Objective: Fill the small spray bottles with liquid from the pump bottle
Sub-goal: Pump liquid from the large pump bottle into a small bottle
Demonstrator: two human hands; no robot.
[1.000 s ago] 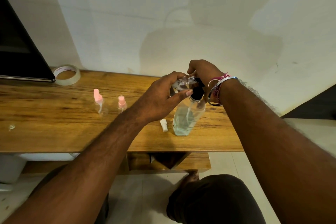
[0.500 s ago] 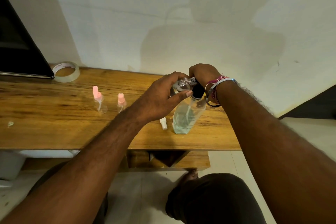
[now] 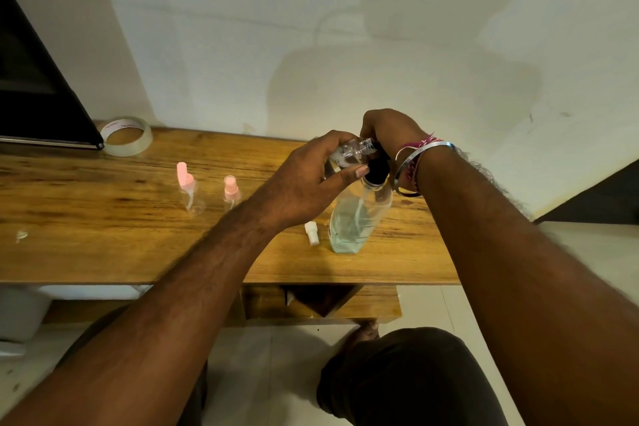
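Pinching a small clear plastic spray bottle point(image 3: 346, 156) on its side, the fingers point(image 3: 352, 171) of the left hand point(image 3: 304, 180) curl around its body, thumb beneath, so that its threaded open neck points toward the right hand point(image 3: 387, 130). That hand is clenched over the black pump head point(image 3: 377, 170) of a tall clear pump bottle point(image 3: 359, 218), its fingers folded down on top and hidden behind the small bottle's neck, which sits right at the pump spout. The pump bottle stands just below both hands on the wooden worktop point(image 3: 103, 239), leaning a little, with pale bluish liquid filling its lower part and a dip tube showing through. On the right wrist sit a silver metal bangle point(image 3: 415, 157) and pink thread bands point(image 3: 418, 145). Just left of the pump bottle's base, below the left hand, a small white plastic cap point(image 3: 312, 233) lies on its side. Farther left of the fingers stand two small clear bottles apart from each other, one with a pink sprayer and raised cap point(image 3: 188, 192), one shorter with a pink sprayer top point(image 3: 231, 192); whether they hold liquid I cannot tell. Well beyond them, at the worktop's far edge by the wall, rests a roll of clear adhesive tape point(image 3: 127, 136) beside a dark flat panel point(image 3: 31, 97).
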